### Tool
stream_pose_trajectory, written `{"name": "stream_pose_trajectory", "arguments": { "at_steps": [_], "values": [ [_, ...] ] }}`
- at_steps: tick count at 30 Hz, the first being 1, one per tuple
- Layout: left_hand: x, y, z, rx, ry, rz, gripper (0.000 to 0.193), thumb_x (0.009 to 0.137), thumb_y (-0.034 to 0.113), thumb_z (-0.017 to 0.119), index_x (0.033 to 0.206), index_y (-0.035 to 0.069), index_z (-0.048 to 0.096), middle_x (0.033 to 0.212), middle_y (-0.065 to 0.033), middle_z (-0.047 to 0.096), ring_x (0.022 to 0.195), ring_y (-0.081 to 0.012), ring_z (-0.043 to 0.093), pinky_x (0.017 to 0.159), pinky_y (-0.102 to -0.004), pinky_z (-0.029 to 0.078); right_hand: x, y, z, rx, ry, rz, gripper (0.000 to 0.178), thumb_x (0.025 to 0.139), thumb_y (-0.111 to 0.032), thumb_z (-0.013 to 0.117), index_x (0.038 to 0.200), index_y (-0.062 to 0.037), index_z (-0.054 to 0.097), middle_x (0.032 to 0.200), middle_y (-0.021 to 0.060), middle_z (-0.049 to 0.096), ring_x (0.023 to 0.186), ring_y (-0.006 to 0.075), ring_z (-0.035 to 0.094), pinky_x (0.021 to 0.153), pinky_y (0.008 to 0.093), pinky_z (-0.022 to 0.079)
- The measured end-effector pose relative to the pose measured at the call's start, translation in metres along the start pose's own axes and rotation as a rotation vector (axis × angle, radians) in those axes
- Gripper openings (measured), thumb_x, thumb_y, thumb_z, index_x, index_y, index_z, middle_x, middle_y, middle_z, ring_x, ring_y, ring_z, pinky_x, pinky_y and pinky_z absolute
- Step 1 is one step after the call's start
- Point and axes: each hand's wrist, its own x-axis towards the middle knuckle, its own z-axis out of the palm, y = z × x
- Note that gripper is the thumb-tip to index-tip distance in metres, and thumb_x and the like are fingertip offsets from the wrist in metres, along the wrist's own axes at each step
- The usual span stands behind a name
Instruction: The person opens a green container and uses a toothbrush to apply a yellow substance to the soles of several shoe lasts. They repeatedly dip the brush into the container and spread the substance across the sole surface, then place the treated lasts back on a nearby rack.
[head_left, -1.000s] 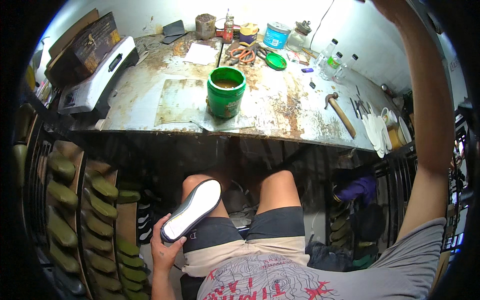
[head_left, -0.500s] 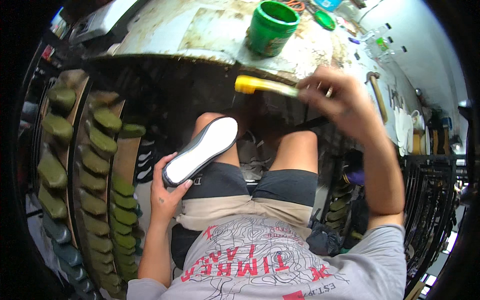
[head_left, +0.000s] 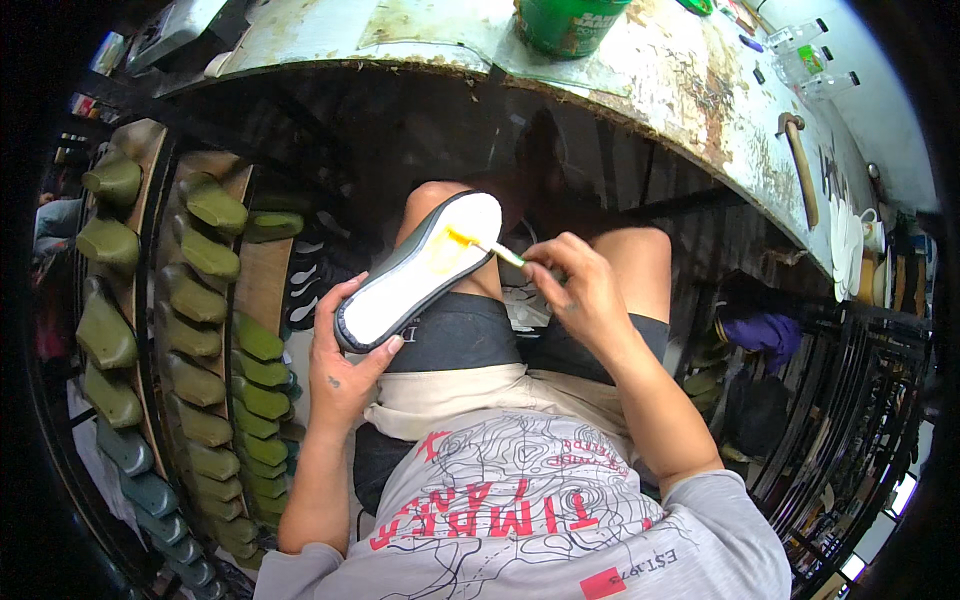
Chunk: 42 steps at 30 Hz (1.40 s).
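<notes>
A shoe upper with a white underside and a black rim [head_left: 385, 308] rests bottom-up over my left thigh. My left hand [head_left: 345, 345] grips its near end, thumb on one edge and fingers on the other. In my right hand [head_left: 575, 285] is a brush [head_left: 508, 255] with a pale, partly green handle, pinched between thumb and fingers. Its yellow-coated bristles touch the white underside toward the far end. A patch of wet yellow glue-like stuff [head_left: 440, 256] lies on the white surface beside the bristles.
Ahead is a worn, stained workbench [head_left: 440, 30] with a green tub [head_left: 570, 25], a hammer [head_left: 800, 170] and clear bottles [head_left: 805, 58]. Racks of olive shoe lasts [head_left: 195, 295] stand at my left. A black metal rack [head_left: 850, 400] and a purple cloth [head_left: 765, 335] are at right.
My right hand has brought the brush from near the bench edge down onto the shoe's underside. Yellow now marks the white surface. My left hand still holds the shoe.
</notes>
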Motion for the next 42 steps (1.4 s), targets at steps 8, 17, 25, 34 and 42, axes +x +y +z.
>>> {"name": "stream_pose_trajectory", "arguments": {
  "at_steps": [8,17,25,34,42],
  "values": [
    [0.0,0.001,-0.001,0.018,-0.002,-0.006,0.073,0.078,0.012,0.081,0.143,0.005,0.048,0.144,-0.0175,0.056,0.13,-0.0271,0.056,0.114,-0.0404,0.041,0.013,0.018,0.01,0.052,0.032,0.087,0.014,0.089,-0.009,0.075,0.101,-0.0017,0.072,0.091,0.0132,0.066,0.081,0.0299,0.067,0.071,0.039,0.054],
    [0.0,-0.002,-0.003,0.016,0.0,-0.003,0.073,0.079,0.01,0.08,0.144,0.004,0.046,0.143,-0.0181,0.055,0.13,-0.0271,0.056,0.113,-0.04,0.041,0.004,-0.011,0.02,0.142,-0.178,-0.07,0.015,0.085,-0.009,0.077,0.096,-0.0025,0.071,0.09,0.0152,0.062,0.081,0.033,0.064,0.07,0.0391,0.051],
    [0.002,0.001,0.001,-0.043,0.013,-0.044,0.077,0.078,0.008,0.083,0.145,0.004,0.045,0.141,-0.0162,0.057,0.126,-0.0241,0.058,0.111,-0.0381,0.043,0.004,-0.042,0.04,0.243,-0.135,-0.181,0.016,0.083,-0.002,0.079,0.098,-0.0016,0.073,0.092,0.0117,0.066,0.086,0.0269,0.068,0.074,0.0367,0.054],
    [0.001,-0.003,-0.004,0.002,0.005,-0.035,0.076,0.077,0.009,0.086,0.142,0.003,0.047,0.138,-0.0157,0.06,0.126,-0.0233,0.059,0.109,-0.0363,0.045,0.017,-0.049,0.036,0.203,-0.128,-0.063,0.016,0.083,0.003,0.077,0.099,0.0011,0.074,0.094,0.0116,0.068,0.089,0.024,0.069,0.077,0.0339,0.055],
    [0.004,0.001,-0.007,-0.039,-0.019,-0.047,0.076,0.077,0.009,0.086,0.142,0.002,0.048,0.137,-0.0162,0.06,0.127,-0.0237,0.058,0.11,-0.0366,0.044,0.011,-0.045,0.042,0.269,-0.09,-0.184,0.016,0.083,-0.002,0.08,0.096,-0.0003,0.071,0.091,0.0096,0.066,0.084,0.022,0.067,0.074,0.0335,0.052]
  ]
}}
